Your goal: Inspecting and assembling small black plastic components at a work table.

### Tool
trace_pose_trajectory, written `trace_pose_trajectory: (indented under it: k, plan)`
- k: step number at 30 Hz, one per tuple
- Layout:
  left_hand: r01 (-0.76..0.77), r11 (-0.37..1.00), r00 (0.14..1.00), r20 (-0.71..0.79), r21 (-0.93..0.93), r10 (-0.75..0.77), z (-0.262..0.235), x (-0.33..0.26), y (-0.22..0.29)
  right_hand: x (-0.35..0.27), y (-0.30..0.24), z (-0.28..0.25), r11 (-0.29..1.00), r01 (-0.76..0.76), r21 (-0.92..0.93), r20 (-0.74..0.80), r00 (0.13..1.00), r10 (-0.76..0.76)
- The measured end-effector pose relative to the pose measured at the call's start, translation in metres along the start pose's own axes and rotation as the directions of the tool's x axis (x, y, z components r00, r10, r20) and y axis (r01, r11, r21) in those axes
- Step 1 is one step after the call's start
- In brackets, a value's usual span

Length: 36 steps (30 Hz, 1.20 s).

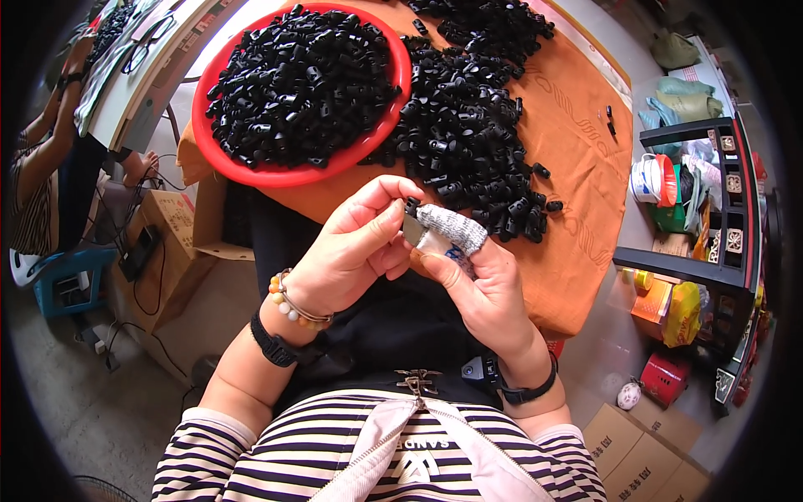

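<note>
I see the red bowl [219, 144] of black clips far left, within reach. My left hand [351, 251] and right hand [468, 276] pinch 1 small black clip [411, 206] between fingertips, near centre, raised for close work.

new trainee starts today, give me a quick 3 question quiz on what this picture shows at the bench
1. True or false: the red basin is filled with small black plastic parts.
2. Which finger covering shows on the right hand? A) a grey knit finger cot B) a full rubber glove C) nothing
3. What colour is the cloth under the loose pile of black parts?

Key
1. True.
2. A. The left hand meets the right hand's fingertips, pinching a small black piece between them.
3. Orange.
</note>
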<state>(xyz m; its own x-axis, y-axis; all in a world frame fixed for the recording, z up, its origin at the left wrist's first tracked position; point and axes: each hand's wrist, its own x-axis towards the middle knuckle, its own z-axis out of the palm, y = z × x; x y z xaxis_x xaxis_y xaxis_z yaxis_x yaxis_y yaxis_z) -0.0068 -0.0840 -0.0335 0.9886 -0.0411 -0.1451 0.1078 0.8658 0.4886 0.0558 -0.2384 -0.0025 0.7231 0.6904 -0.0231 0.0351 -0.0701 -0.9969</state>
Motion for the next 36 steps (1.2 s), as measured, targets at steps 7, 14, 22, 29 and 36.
trace_pose_trajectory:
  k: [7,14,22,29,36]
  plan:
    - [-0.026,0.999,0.999,0.037,0.026,0.025,-0.001,0.000,-0.001,-0.001,-0.003,0.001,0.999,-0.019,-0.027,-0.015,1.000,0.018]
    - [-0.074,0.997,0.996,-0.045,0.026,0.075,0.008,-0.001,-0.002,0.000,-0.005,0.006,0.999,0.025,-0.043,-0.044,0.999,-0.027]
    - [-0.047,0.999,0.995,-0.089,0.026,0.049,0.011,-0.005,0.003,0.000,-0.008,0.006,0.996,0.048,-0.080,-0.031,0.998,-0.050]
    - [-0.031,0.999,0.999,-0.030,-0.037,0.030,0.012,-0.007,0.005,-0.003,-0.003,0.006,0.996,-0.004,0.092,0.010,1.000,0.003]
    - [-0.053,0.999,0.996,-0.066,-0.002,0.053,0.020,-0.007,0.005,-0.005,-0.008,0.006,0.996,0.009,0.089,0.019,1.000,-0.011]
